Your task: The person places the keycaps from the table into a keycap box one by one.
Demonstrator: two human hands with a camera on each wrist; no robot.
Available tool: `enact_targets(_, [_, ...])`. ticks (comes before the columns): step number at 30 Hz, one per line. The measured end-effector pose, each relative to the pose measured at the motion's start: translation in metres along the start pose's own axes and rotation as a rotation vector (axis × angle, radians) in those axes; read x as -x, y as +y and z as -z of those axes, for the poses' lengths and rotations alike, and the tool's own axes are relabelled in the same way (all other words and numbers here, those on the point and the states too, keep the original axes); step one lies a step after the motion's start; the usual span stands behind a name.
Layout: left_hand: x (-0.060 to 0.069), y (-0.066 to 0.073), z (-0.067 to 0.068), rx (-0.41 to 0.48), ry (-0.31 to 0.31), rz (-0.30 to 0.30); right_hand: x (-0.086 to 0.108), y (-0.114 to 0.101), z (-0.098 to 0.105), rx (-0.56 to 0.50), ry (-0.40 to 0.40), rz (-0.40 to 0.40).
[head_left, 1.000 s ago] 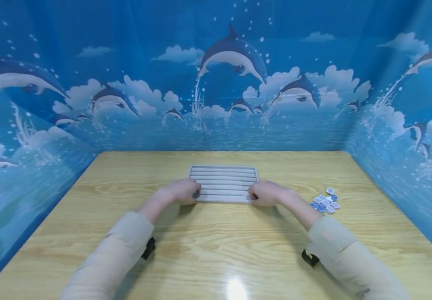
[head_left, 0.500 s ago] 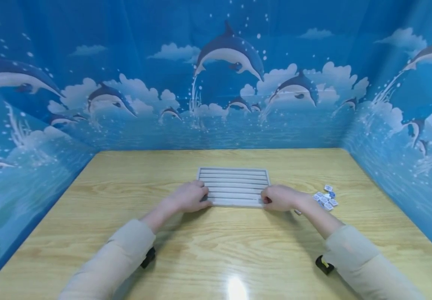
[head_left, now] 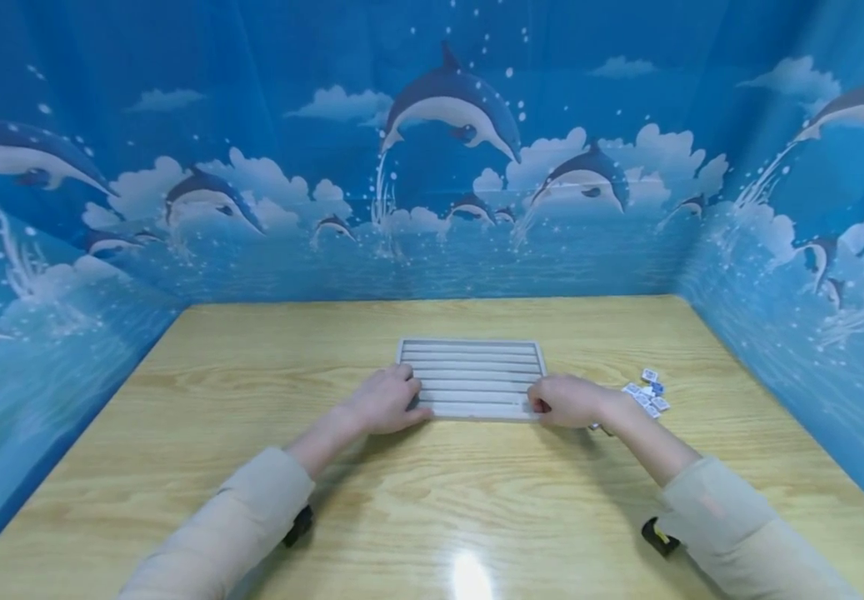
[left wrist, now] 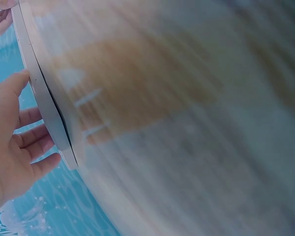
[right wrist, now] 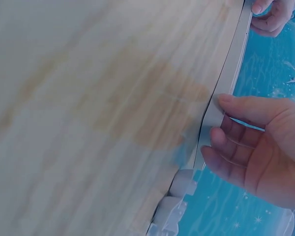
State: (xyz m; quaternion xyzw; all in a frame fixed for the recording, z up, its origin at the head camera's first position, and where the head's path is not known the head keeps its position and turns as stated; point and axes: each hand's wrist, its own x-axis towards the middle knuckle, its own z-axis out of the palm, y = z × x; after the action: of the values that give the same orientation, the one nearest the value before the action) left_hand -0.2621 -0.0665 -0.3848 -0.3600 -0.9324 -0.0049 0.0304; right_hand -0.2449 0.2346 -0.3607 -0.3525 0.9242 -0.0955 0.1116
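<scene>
A pale slatted tray [head_left: 476, 375] lies flat on the table, its slats running left to right. My left hand [head_left: 387, 400] holds its near left corner, thumb on the front edge and fingers along the side. At the near right corner my right hand [head_left: 570, 400] grips with bent fingers. The left wrist view has my left hand [left wrist: 19, 142] against the end of the tray's rim [left wrist: 54, 118]. Seen from the right wrist, the thumb and fingers of my right hand [right wrist: 265, 142] meet the rim [right wrist: 214, 117].
Several small white and blue tiles [head_left: 650, 375] lie in a loose group right of the tray, some partly behind my right wrist. Close to the tray's right end, tiles [right wrist: 169, 210] show in the right wrist view. Dolphin-printed curtains [head_left: 432, 250] border the wooden table [head_left: 402, 500].
The tray has shifted right and slightly nearer, with both hands moving along with it. My left thumb has stretched out along the front edge. The gap to the tiles is smaller.
</scene>
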Motion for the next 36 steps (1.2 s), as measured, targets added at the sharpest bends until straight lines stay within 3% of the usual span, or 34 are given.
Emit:
enact_targets(4, [-0.001,0.004,0.000,0.003,-0.016,0.008,0.002,0.004,-0.001,0.001,0.012,0.013])
enact_targets(14, [-0.004,0.011,-0.004,-0.030,-0.067,0.020,0.005,0.007,0.002,-0.009,-0.029,-0.058])
enact_targets(22, [-0.002,0.013,-0.004,-0.033,-0.043,-0.007,0.005,0.007,0.003,-0.023,-0.058,-0.074])
enact_targets(30, [-0.001,0.016,-0.006,-0.014,-0.026,-0.033,0.008,0.008,0.003,-0.086,-0.092,-0.123])
enact_targets(36, [-0.001,0.016,-0.007,-0.026,0.005,-0.053,0.016,0.019,0.016,-0.236,-0.105,-0.143])
